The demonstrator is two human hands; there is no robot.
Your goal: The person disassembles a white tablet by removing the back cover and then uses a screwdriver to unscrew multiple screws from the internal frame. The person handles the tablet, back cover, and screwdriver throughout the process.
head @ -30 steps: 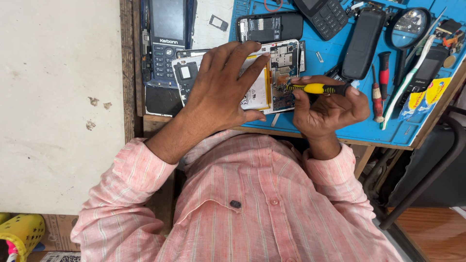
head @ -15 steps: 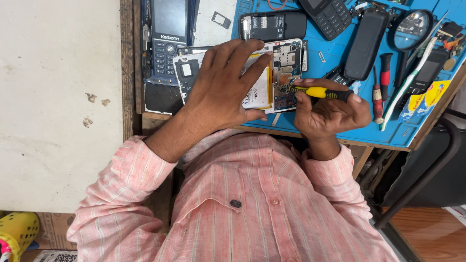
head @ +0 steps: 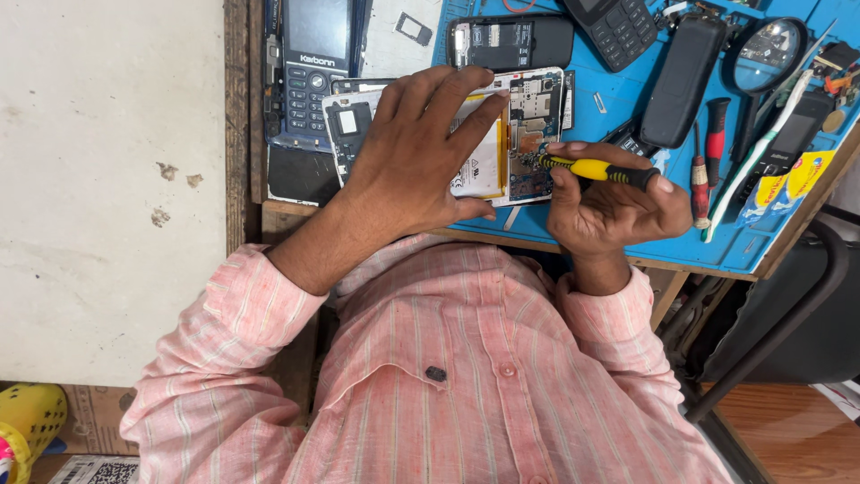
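An opened smartphone (head: 528, 116) lies on the blue work mat (head: 717, 242), its circuit board and pale battery exposed. My left hand (head: 421, 157) lies flat over the battery, fingers spread, pressing the phone down. My right hand (head: 614, 202) grips a yellow-and-black screwdriver (head: 596, 169). The screwdriver's tip rests on the circuit board near the phone's right side.
Around the phone lie a dark keypad phone (head: 309, 72), a black phone body (head: 511, 40), a black back cover (head: 681, 81), a magnifier (head: 761, 54), a red-handled screwdriver (head: 703, 166) and a white toothbrush (head: 757, 152). A white wall (head: 107, 179) fills the left; a chair frame (head: 788, 314) stands at the right.
The view has shifted slightly. Both hands keep their hold, with the screwdriver tip staying on the circuit board.
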